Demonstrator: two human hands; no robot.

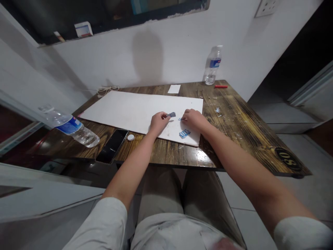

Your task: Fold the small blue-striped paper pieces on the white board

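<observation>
Two bare hands were held close together over one white board (125, 111) lying on a dark wooden counter (235, 119). The left hand (159, 123) pinched a small blue-and-grey cutout (171, 114) between thumb and fingers, while the right hand (194, 119) had its fingertips against a tiny blue piece (180, 119), though whether it gripped that piece I couldn't tell. A third cutout, blue-outlined (184, 134), lay flat on the board just below them, touching neither hand. Two plastic water bottles stood apart: one upright bottle (212, 66) at the far corner of the counter, and one on its side (71, 125) at the left edge. Beside the board's near edge lay one black smartphone (111, 146), face up, with one small white round cap (130, 137) just to its right. Further back were one white paper slip (174, 89), one red stick (221, 86) and one bundle of white cord (107, 90). One white star-shaped scrap (217, 110) lay among many pale shavings to the right of the board.
</observation>
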